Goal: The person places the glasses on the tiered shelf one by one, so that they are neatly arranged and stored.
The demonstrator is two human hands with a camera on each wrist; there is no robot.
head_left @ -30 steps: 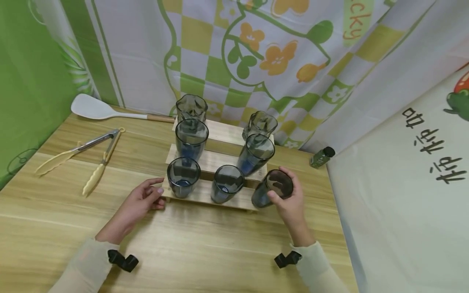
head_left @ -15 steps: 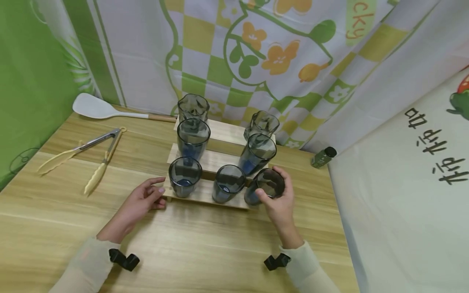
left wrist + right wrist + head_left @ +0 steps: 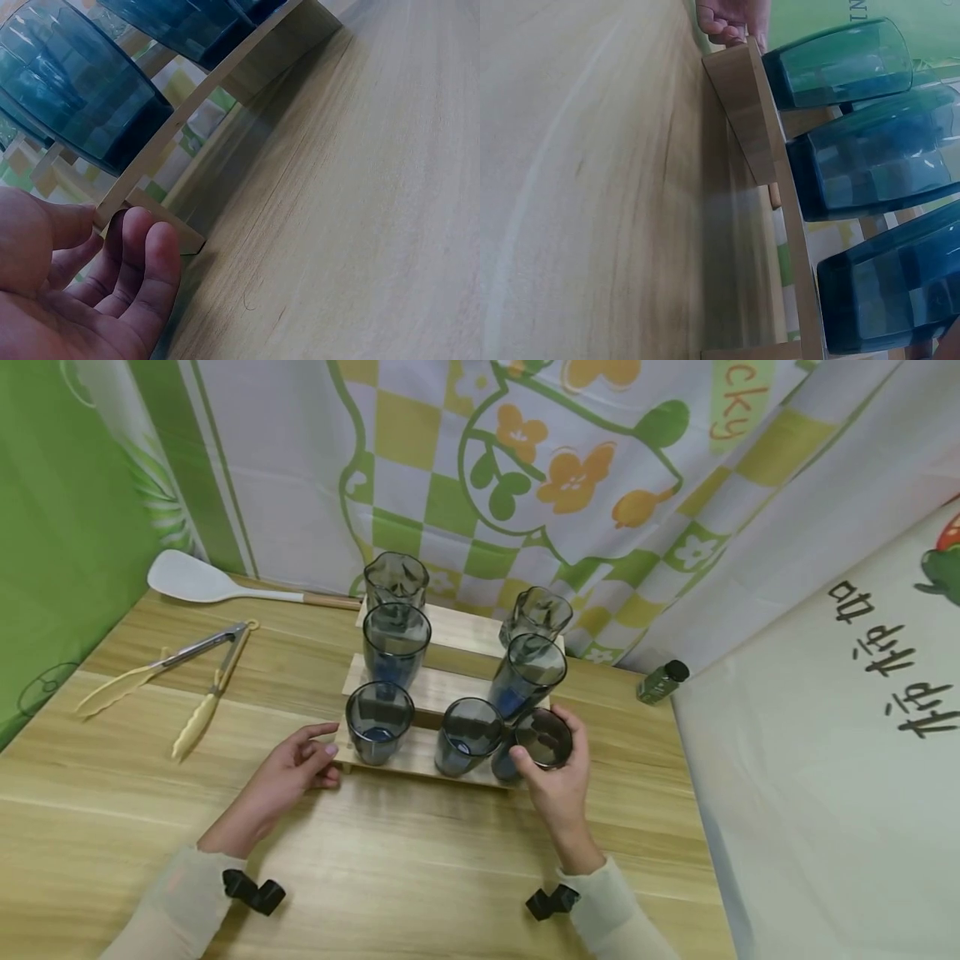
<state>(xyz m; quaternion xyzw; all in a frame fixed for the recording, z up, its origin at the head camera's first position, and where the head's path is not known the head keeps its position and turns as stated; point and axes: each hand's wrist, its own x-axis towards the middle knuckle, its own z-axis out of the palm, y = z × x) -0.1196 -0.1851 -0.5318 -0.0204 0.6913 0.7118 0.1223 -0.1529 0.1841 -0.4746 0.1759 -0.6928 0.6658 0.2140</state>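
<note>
A three-step wooden rack (image 3: pixel 420 763) holds dark tinted glasses. My right hand (image 3: pixel 558 785) grips a drinking glass (image 3: pixel 543 739) at the right end of the lowest step, thumb in front and fingers round the far side. In the right wrist view that glass (image 3: pixel 889 289) stands with its base on the board. Two more glasses, a left one (image 3: pixel 378 727) and a middle one (image 3: pixel 467 739), share this step. My left hand (image 3: pixel 296 764) is at the rack's left end; in the left wrist view its thumb and forefinger pinch the board's corner, other fingers loosely bent.
Two taller glasses, one left (image 3: pixel 396 643) and one right (image 3: pixel 525 677), stand on the middle step. Two wavy glasses are on the top step. Tongs (image 3: pixel 217 681) and a white spatula (image 3: pixel 195 578) lie left. A small dark bottle (image 3: pixel 662 682) stands right, by the wall.
My right hand has moved left with the glass, from beyond the rack's right end onto the lowest step, and the glass is now more upright. My left hand has stayed at the rack's end.
</note>
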